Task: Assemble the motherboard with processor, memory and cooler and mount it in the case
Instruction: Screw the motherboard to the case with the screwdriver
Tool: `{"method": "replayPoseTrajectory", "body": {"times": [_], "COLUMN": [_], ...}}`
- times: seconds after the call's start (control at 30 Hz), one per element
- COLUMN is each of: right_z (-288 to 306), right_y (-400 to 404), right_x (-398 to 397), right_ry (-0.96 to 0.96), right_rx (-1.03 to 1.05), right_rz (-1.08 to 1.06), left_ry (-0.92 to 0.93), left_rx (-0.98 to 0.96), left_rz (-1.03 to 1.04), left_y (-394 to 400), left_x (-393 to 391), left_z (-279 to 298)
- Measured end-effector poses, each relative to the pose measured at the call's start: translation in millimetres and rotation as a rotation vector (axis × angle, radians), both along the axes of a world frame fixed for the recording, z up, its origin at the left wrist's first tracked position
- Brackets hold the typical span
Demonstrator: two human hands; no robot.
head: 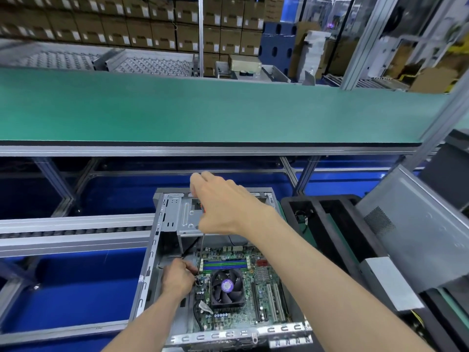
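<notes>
Green motherboard [241, 283] is seen lying inside the open case [162, 224], the cooler [226, 288] at its centre. A screwdriver [201, 250] is gripped upright by the right hand [220, 201] above the board; its tip is pinched by the left hand [177, 276] at the board's left edge.

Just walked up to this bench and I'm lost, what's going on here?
A person is screwing a motherboard into an open computer case. The right hand grips a screwdriver upright, tip down at the board's left edge, where the left hand pinches something by the tip. The cooler and memory sticks are already on the board.
</notes>
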State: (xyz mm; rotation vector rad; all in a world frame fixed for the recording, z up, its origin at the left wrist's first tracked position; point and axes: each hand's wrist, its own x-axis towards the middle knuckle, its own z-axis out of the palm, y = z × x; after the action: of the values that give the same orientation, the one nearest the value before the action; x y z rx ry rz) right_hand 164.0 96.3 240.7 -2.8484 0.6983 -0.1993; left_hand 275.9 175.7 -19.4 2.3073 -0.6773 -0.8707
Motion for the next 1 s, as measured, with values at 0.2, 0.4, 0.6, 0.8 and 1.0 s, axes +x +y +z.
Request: {"method": "replayPoseTrajectory", "body": {"times": [0.2, 0.4, 0.6, 0.8, 1.0], "right_z": [-7.3, -1.1, -8.6, -1.2, -4.5], "right_y": [0.9, -1.4, 2.0, 2.8, 2.0], "right_x": [4.9, 1.8, 4.3, 0.7, 1.4], "right_ry": [0.032, 0.016, 0.043, 0.014, 0.041], "right_rx": [-0.187, 0.077, -0.237, 0.007, -0.184], "right_rz": [-0.103, 0.024, -0.107, -0.019, -0.1], "left_ry": [0.045, 0.129, 0.182, 0.103, 0.017], "left_rx": [-0.023, -0.055, -0.083, -0.048, -0.002], "left_rz": [0.03, 0.126, 0.192, 0.101, 0.008], "left_y": [1.4, 1.8, 3.2, 4.2, 4.7], "left_x": [-0.8, -2.7, -4.2, -4.8, -4.1], "left_z": [3.5, 5.8, 11.2, 14.0, 13.9]}}
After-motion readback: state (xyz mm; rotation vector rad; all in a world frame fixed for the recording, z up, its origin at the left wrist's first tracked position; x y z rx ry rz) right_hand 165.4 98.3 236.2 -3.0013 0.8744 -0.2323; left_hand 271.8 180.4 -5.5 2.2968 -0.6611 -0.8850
